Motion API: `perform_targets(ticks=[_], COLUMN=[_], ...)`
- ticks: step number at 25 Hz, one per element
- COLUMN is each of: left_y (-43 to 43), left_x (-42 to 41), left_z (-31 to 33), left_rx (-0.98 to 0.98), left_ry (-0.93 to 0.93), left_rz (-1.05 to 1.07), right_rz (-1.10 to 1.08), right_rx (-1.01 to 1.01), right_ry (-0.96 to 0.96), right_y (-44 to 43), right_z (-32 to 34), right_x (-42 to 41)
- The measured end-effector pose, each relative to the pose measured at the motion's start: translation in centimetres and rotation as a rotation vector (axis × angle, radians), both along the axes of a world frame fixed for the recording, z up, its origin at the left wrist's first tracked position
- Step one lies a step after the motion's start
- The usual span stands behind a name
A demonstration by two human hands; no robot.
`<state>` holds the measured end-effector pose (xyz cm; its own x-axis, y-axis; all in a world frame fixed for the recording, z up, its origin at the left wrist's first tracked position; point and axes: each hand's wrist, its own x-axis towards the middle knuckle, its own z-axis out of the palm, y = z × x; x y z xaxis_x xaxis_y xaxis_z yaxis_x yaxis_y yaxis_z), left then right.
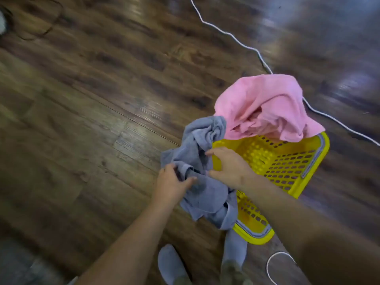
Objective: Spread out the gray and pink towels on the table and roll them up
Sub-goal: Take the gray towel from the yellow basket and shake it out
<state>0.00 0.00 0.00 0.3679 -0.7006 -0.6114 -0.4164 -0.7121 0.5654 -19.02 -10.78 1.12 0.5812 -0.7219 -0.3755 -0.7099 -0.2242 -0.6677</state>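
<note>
Socked feet [171, 264] nearest. Left hand [171, 182] grips gray towel [205, 194], thumb curled over a fold. Right hand [228, 167] is spread wide, fingertips on the cloth. Towel hangs bunched over yellow basket [287, 161] near-left rim. Pink towel [265, 103] drapes the far rim. White cable [230, 34] crosses wood floor [82, 99] beyond; open planks to the left.

Left of the yellow basket [287, 165], wood floor [82, 120] is left open. Its far end is covered by the pink towel [267, 103], its left rim by the gray towel [205, 192]; beyond it a white cable [236, 37] is laid.
</note>
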Motion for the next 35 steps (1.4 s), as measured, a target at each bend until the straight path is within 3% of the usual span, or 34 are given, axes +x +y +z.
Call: perform_targets(ticks=[3,6,8,10,13,17,20,22,25,27,30,32,35], left_y=[-0.5,-1.1,-1.3,-1.2,-0.5,0.0,-0.1,-0.2,1.0,3.3,8.1,11.7,19.3], left_x=[-0.9,-0.5,1.2,3.0,6.5,10.0,12.1,13.4,15.5,17.3,20.4,21.9,23.2], left_z=[-1.4,-0.8,0.8,3.3,8.9,16.2,22.3,26.8,35.3,41.1,49.2,53.5,59.7], left_rx=[0.04,-0.047,-0.134,-0.208,-0.321,-0.46,-0.528,-0.582,-0.61,-0.495,-0.109,0.036,-0.064], left_ry=[-0.008,-0.054,0.145,0.303,0.35,0.257,0.133,0.062,-0.034,-0.27,-0.743,-0.871,-0.744], left_rz=[0.067,0.158,0.391,0.605,0.747,0.629,0.534,0.495,0.314,0.011,-0.409,-0.411,-0.144], right_rz=[0.388,0.668,0.714,0.716,0.493,-0.123,-0.343,-0.179,0.191,0.251,0.317,0.416,0.464], right_rx=[-0.44,-0.569,-0.56,-0.6,-0.484,-0.004,0.199,0.126,-0.297,-0.572,-0.604,-0.519,-0.473], right_ry=[0.112,0.447,0.606,0.634,0.384,-0.143,-0.47,-0.464,-0.118,-0.041,-0.168,-0.237,-0.399], right_y=[-2.3,-4.1,-4.5,-5.0,-5.6,-5.9,-6.2,-6.4,-6.8,-7.6,-8.7,-8.8,-8.6], right_z=[-2.8,-4.5,-4.4,-3.2,0.5,7.3,15.9,22.6,32.9,39.1,47.9,52.7,59.6], right_x=[4.0,6.6,7.0,7.4,7.6,8.4,10.0,9.8,9.3,10.0,11.6,12.3,14.0])
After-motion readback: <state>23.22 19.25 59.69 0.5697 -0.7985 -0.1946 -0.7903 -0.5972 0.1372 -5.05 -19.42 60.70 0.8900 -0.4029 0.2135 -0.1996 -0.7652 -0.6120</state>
